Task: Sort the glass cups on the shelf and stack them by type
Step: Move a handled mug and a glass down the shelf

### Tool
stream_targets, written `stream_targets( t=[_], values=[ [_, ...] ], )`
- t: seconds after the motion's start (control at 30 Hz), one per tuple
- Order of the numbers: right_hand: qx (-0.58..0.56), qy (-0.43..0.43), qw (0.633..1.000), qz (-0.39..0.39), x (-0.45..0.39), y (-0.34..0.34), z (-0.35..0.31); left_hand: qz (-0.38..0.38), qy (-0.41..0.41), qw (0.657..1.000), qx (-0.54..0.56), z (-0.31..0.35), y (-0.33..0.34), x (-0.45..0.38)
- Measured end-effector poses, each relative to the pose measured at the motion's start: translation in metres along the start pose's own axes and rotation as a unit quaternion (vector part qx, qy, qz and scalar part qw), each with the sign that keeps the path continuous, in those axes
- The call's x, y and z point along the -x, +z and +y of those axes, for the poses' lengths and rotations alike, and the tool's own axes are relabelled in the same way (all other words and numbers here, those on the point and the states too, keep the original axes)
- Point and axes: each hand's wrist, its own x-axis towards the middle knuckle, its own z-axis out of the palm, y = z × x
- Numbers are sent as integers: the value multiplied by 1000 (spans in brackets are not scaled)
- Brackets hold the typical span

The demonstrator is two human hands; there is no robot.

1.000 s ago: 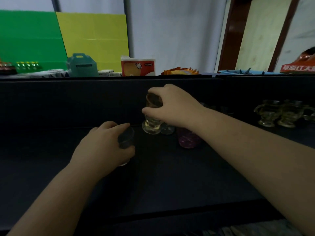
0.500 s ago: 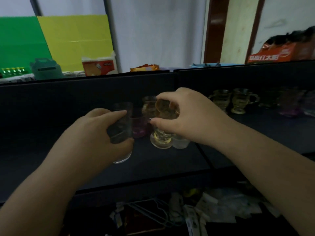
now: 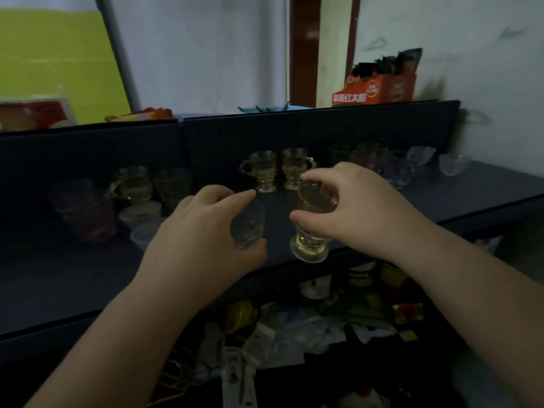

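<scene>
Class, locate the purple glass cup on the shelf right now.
In the head view, the purple glass cup stands at the shelf's left, beside a yellowish handled cup.

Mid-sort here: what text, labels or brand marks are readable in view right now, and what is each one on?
Orange box on top of the shelf: white Chinese characters, roughly "草原红太阳"; blurred, so the reading is uncertain. Its round logos are unreadable.
Red and white pack at far left: print too blurred to read.
Packets below the shelf: labels too small and dark to read.
Glass cups: no markings visible.
</scene>
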Motion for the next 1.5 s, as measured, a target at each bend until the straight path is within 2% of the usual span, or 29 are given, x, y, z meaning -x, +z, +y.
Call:
stream_targets(
  t=[0.4, 0.53, 0.7, 0.97, 1.23, 1.5],
  values=[
    [16, 70, 997, 3, -63, 17, 92, -5, -3, 1000, 20, 34, 64, -55],
    [39, 48, 998, 2, -105, 43, 95, 3, -13, 1000, 23, 23, 66, -71],
    [1, 31, 999, -13, -148, 75, 84, 12, -20, 1000, -20, 6, 69, -87],
    [-18, 26, 999, -40, -174, 95, 79, 11, -24, 999, -43, 12, 71, -99],
    [-38, -23, 999, -16, -107, 34, 171, 36, -28, 998, 45, 84, 98, -127],
    [43, 8, 998, -36, -36, -66, 311, -48, -28, 998, 6, 188, 169, -174]
  ],
)
